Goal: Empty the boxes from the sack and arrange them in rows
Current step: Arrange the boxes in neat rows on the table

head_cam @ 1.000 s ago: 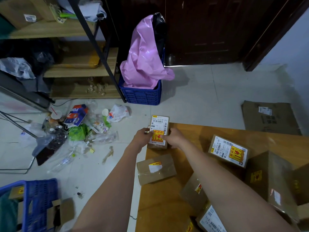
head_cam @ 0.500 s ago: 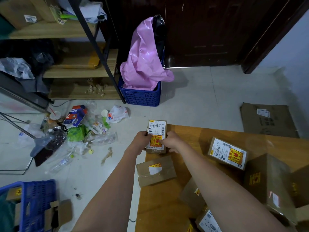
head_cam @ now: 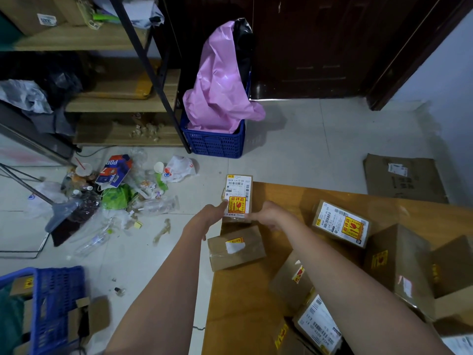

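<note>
Labelled box: at the far-left corner of the brown board, long axis running away from you.
Left hand: thumb on its left edge.
Right hand: fingers curled at its right edge — you're equally near with both.
Plain box: just nearer you — the row's next member, I'd judge.

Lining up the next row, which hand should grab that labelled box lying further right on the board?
Right. The right hand is on the board's side nearer the labelled box; the left hand would have to cross over.
</note>
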Tool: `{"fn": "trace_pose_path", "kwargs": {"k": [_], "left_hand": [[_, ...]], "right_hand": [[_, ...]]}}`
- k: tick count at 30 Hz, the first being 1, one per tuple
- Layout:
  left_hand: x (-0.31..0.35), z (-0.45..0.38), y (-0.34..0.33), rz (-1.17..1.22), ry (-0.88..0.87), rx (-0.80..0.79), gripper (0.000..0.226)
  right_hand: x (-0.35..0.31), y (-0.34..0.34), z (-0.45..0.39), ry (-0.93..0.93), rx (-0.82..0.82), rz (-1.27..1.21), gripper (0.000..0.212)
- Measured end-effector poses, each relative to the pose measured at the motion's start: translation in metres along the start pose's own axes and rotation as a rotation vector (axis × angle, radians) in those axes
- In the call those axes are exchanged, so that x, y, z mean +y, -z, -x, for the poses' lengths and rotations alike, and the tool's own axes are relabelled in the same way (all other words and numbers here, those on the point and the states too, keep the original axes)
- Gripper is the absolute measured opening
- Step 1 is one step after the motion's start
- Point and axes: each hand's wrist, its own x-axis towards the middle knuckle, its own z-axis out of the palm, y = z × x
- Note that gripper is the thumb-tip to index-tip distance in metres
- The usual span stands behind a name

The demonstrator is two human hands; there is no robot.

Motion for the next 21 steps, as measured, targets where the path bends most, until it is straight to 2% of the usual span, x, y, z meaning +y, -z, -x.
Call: {"fn": "trace_pose_path", "kwargs": {"k": [3, 7, 13, 15, 17, 21], "left_hand": [[-0.013, 0.012, 0.005, -0.007, 0.129, -0.072, 0.092], [-0.026, 0.023, 0.008, 0.127, 0.303, -0.241, 0.093], [-0.035, 0.045, 0.016, -0.067, 0.251, -0.390, 0.072], [-0.032, 0.061, 0.021, -0.046, 0.179, -0.431, 0.061], [-0.026, 0.075, 0.024, -0.023, -0.008, -0.452, 0.057], [-0.004, 0.107, 0.015, -0.090, -0.360, -0.448, 0.082]], "right_hand": [[0.005, -0.005, 0.009, -0.057, -0.100, 0.040, 0.073], [0.006, -0.017, 0.018, -0.104, -0.178, 0.026, 0.069], [0.012, -0.009, 0.037, -0.184, -0.278, -0.091, 0.060], [0.014, 0.007, 0.046, -0.207, -0.274, -0.178, 0.052], [0.013, 0.026, 0.058, -0.218, -0.236, -0.262, 0.044], [0.006, 0.056, 0.079, -0.235, -0.131, -0.276, 0.028]]}}
